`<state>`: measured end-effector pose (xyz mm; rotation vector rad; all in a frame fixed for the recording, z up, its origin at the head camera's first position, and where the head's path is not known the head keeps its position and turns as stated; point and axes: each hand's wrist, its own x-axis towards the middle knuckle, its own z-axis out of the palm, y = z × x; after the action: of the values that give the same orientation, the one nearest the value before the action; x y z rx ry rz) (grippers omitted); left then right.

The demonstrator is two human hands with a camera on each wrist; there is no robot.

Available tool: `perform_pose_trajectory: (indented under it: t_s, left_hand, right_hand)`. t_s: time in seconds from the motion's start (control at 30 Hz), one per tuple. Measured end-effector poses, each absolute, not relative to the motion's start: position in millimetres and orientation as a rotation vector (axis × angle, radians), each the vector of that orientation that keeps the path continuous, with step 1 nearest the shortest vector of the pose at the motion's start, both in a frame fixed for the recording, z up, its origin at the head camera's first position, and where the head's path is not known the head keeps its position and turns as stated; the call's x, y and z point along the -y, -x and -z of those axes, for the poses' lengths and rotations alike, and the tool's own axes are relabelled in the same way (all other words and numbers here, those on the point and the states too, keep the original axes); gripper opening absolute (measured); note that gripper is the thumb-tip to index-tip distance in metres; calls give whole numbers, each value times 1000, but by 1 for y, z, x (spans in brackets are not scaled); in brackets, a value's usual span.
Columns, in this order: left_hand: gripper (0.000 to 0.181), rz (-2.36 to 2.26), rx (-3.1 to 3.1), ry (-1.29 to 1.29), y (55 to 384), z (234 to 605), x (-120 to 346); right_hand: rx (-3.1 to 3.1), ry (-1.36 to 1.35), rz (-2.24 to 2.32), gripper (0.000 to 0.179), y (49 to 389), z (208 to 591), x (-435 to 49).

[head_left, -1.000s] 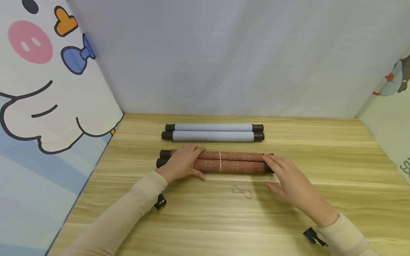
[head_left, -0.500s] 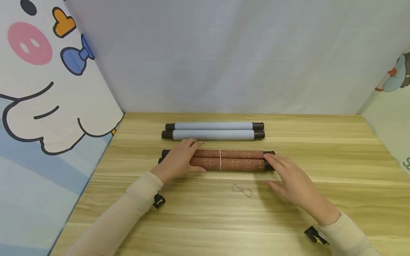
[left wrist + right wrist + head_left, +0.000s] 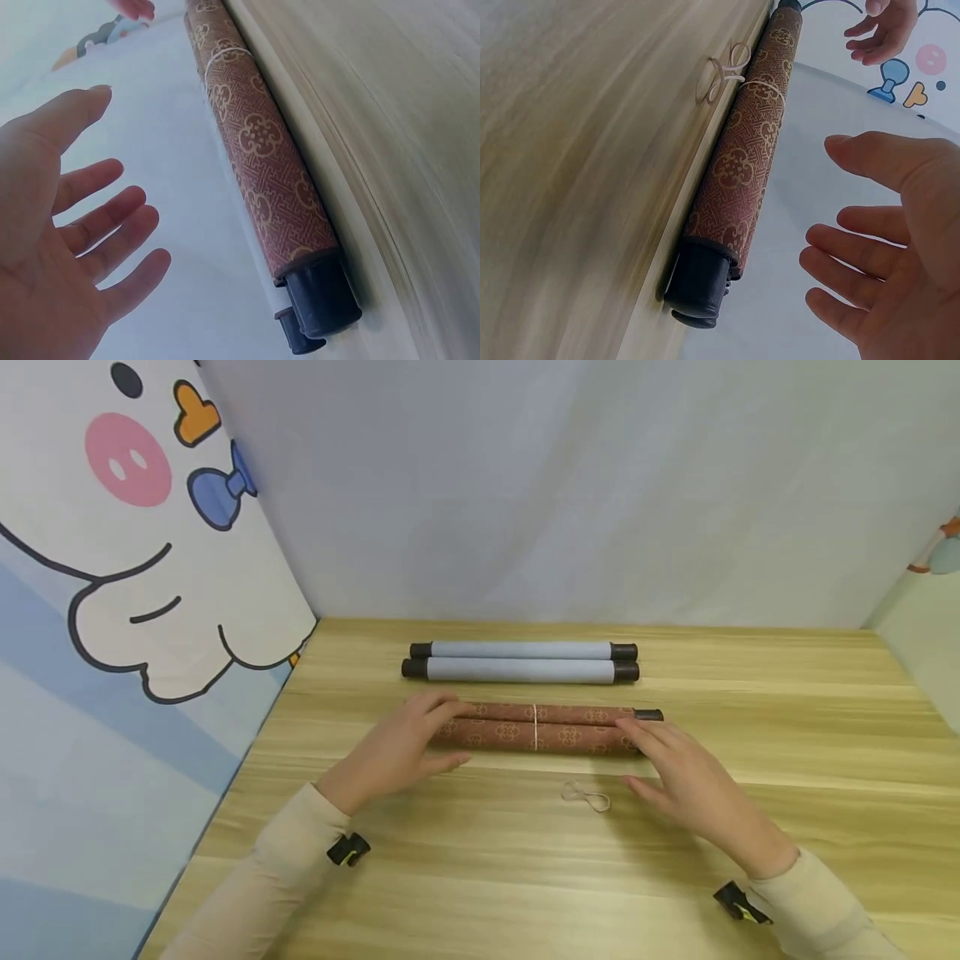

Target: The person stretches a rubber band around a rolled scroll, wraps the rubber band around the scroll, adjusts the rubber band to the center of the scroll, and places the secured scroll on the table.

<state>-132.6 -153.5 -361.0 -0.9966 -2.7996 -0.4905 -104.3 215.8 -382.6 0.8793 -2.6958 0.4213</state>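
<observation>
Head view: the brown patterned rolls [image 3: 502,737], a pair bound by a white band [image 3: 536,731], lie just ahead of the person, long axis side to side. The left hand [image 3: 393,747] overlaps their left end, the right hand [image 3: 686,781] their right end; can't call one nearer. A loose cord loop [image 3: 587,795] lies on the near side, between the hands; blue rolls [image 3: 521,671] sit parallel behind. Surface is a wood-grain table [image 3: 495,877], pale cloth backdrop [image 3: 525,485] beyond, cartoon-printed sheet [image 3: 127,643] at left.

Left wrist view: left hand loose, fingers apart, holding nothing — a gap shows between it and the brown pair. Black end caps [image 3: 322,300] stick out, one slightly past the other.

Right wrist view: right hand also relaxed, thumb spread, gripping nothing — clear of the brown pair, which runs away toward the left hand.
</observation>
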Motion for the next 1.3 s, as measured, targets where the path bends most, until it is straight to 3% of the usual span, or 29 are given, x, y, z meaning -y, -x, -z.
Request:
perform_pose_trajectory:
  t_s: [0.1,0.3,0.37,0.8,1.07,1.3]
  left_hand:
    - [56,480,2814,1009,133,360,153]
    - [51,485,2801,1049,131,361,148]
    - [50,499,2797,1079,129,360,144]
    - [33,507,2749,1274,114,371,110]
    - [44,510,2679,1259,105,377,80]
    - [7,445,2681,1322,102,386,75]
  right_hand:
    - [2714,-881,-418,62,105,382,-214]
    - [2765,-944,-353,18,109,387,-207]
    - [2792,-981,-327,12,112,390,-203]
    - [2838,-1025,-379,4,122,404,-171]
    - [2734,-1101,-770,10,110,387,-152]
    - [2732,-1045,-1464,5,94,375,-145]
